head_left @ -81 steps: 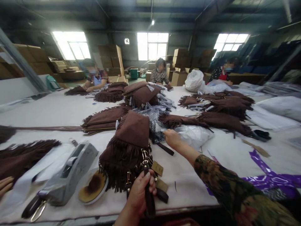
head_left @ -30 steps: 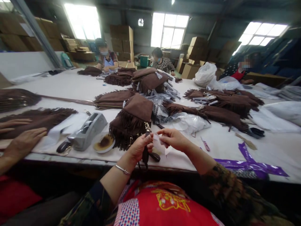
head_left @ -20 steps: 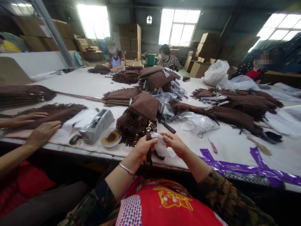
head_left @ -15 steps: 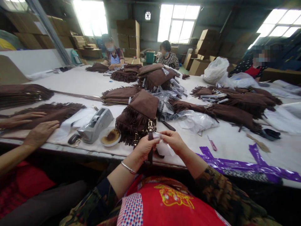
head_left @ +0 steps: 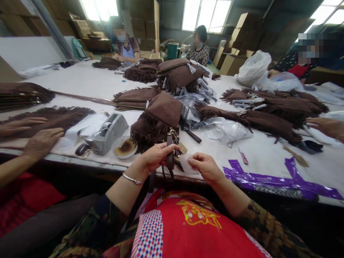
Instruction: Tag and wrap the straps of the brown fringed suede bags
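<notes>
My left hand (head_left: 157, 156) is closed around a dark brown strap (head_left: 170, 157) with brass-coloured clasps at its top. Pinched in my right hand (head_left: 205, 166) is a piece of thin white paper (head_left: 186, 164), held just right of the strap. A small tan tag (head_left: 183, 148) hangs between the two hands by the metal hardware. Directly beyond them lies a brown fringed bag (head_left: 165, 109), folded over in a heap. To the left of my left hand stand a grey tape dispenser (head_left: 107, 134) and a shallow white dish (head_left: 125, 147) with brown stuff in it.
Brown fringed bags (head_left: 182, 77) are piled mid-table, with more (head_left: 279, 111) at right. A pink-handled cutter (head_left: 244, 157) and purple tape (head_left: 268, 181) lie near the right front edge. A co-worker's hands (head_left: 44, 145) rest on brown fringed material at left. Other people sit across the table.
My hands have moved apart; the white paper has come away from the strap with my right hand. The tan tag now shows. A co-worker's hand has appeared at the right edge.
</notes>
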`<state>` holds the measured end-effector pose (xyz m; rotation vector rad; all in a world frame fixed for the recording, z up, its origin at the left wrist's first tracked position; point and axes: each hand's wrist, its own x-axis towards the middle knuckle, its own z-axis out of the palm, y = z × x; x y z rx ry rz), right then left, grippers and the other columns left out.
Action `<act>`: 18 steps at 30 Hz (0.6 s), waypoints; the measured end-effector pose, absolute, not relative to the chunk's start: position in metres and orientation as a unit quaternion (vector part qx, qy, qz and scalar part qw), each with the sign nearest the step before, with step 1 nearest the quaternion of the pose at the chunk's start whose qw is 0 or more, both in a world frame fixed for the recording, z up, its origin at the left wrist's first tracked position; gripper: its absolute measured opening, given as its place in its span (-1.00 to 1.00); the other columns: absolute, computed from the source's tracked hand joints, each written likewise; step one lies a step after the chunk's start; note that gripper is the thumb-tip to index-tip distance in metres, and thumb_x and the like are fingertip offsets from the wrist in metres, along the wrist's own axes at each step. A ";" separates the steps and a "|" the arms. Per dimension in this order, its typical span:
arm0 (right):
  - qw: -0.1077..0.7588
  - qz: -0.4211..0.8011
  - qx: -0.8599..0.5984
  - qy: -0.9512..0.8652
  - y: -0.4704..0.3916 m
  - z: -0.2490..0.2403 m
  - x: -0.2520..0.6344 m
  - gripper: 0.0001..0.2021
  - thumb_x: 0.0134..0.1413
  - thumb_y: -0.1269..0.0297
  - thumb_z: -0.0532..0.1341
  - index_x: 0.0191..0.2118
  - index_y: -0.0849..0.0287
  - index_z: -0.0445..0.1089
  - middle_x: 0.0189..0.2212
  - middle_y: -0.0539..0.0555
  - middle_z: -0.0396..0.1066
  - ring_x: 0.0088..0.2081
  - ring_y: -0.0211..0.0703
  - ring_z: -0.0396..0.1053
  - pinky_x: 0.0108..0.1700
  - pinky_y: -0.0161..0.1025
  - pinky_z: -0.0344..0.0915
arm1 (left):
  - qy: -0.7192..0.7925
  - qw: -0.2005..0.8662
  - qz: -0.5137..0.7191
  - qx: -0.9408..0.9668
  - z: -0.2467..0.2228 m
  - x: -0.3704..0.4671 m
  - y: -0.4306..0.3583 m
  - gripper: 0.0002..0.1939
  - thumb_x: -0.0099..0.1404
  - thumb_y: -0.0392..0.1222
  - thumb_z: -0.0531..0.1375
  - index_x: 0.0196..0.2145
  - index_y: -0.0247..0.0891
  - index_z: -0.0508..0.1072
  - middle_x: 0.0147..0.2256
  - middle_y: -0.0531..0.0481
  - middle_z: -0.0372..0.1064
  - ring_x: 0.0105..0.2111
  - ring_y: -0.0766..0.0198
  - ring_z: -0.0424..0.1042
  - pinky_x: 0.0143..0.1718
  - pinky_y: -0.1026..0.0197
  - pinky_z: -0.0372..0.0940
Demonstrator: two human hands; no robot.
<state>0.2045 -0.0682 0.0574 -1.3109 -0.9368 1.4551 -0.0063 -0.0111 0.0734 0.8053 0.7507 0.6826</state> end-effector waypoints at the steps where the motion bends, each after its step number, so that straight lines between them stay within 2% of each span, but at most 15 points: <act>1: 0.466 0.597 -0.535 -0.374 -0.072 0.058 0.202 -0.66 -0.34 0.09 0.50 -0.53 0.22 0.44 -0.66 -0.08 0.30 -0.58 -0.37 0.13 -0.48 -0.33 0.02 | 0.339 0.800 0.331 0.369 0.077 -0.005 -0.009 -0.58 0.09 0.01 0.41 -0.19 -0.33 0.54 -0.51 0.08 0.31 -0.67 0.56 0.13 -0.67 0.45 0.02; 3: 0.469 0.598 -0.538 -0.365 -0.078 0.058 0.199 -0.65 -0.33 0.09 0.49 -0.54 0.22 0.43 -0.66 -0.09 0.28 -0.59 -0.38 0.10 -0.49 -0.33 0.00 | 0.328 0.798 0.357 0.358 0.083 0.000 -0.007 -0.57 0.05 -0.02 0.44 -0.19 -0.32 0.53 -0.53 0.10 0.30 -0.66 0.55 0.14 -0.67 0.46 0.04; 6: 0.471 0.591 -0.545 -0.363 -0.083 0.059 0.196 -0.66 -0.31 0.07 0.48 -0.52 0.22 0.44 -0.64 -0.09 0.30 -0.58 -0.38 0.09 -0.49 -0.33 -0.01 | 0.350 0.776 0.381 0.361 0.086 0.009 -0.008 -0.55 -0.02 -0.06 0.47 -0.22 -0.34 0.53 -0.52 0.04 0.36 -0.57 0.44 0.31 -0.57 0.40 0.25; 9: 0.469 0.590 -0.548 -0.362 -0.085 0.058 0.196 -0.66 -0.29 0.07 0.47 -0.49 0.22 0.46 -0.62 -0.07 0.32 -0.56 -0.36 0.11 -0.48 -0.32 0.00 | 0.378 0.745 0.405 0.371 0.084 0.013 -0.011 -0.57 -0.07 -0.08 0.49 -0.29 -0.37 0.53 -0.48 -0.02 0.41 -0.51 0.38 0.39 -0.49 0.34 0.34; 18: 0.480 0.605 -0.543 -0.330 -0.085 0.052 0.193 -0.66 -0.32 0.06 0.48 -0.47 0.20 0.47 -0.58 -0.03 0.39 -0.55 -0.31 0.17 -0.49 -0.31 0.05 | 0.400 0.698 0.417 0.424 0.079 0.008 -0.014 -0.67 0.00 -0.09 0.44 -0.34 -0.38 0.56 -0.48 -0.05 0.43 -0.52 0.36 0.34 -0.50 0.34 0.23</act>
